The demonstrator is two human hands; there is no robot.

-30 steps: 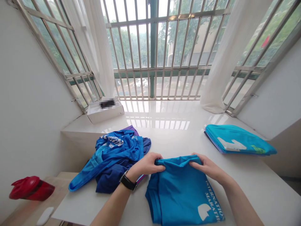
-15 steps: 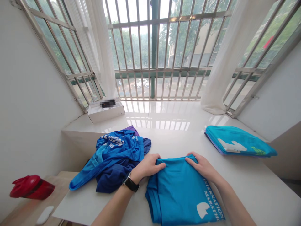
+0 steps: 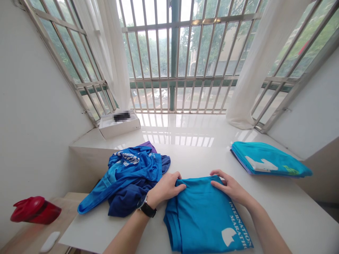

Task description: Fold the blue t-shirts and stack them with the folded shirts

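Note:
A blue T-shirt [image 3: 203, 215] lies folded on the white table [image 3: 280, 201], printed with white lettering and a white emblem. My left hand [image 3: 165, 188] holds its upper left corner, the fingers gathered on the fabric. My right hand [image 3: 229, 187] rests at the upper right corner with its fingers spread and nothing pinched. A black watch [image 3: 146, 208] circles my left wrist. To the left of that hand lies a crumpled heap of blue and purple clothing [image 3: 132, 176]. A folded stack of teal shirts [image 3: 267, 159] sits to the right of my right hand.
A white box [image 3: 119, 125] stands on the glossy sill below the barred windows, with white curtains [image 3: 246, 70] on the right. At the lower left, a red object [image 3: 35, 210] and a small white object [image 3: 50, 241] lie on a lower wooden surface [image 3: 71, 197].
My right hand has eased off the shirt's top edge and its fingers have spread. The edge now lies flatter. The view has tilted slightly. The heap and stack have not moved.

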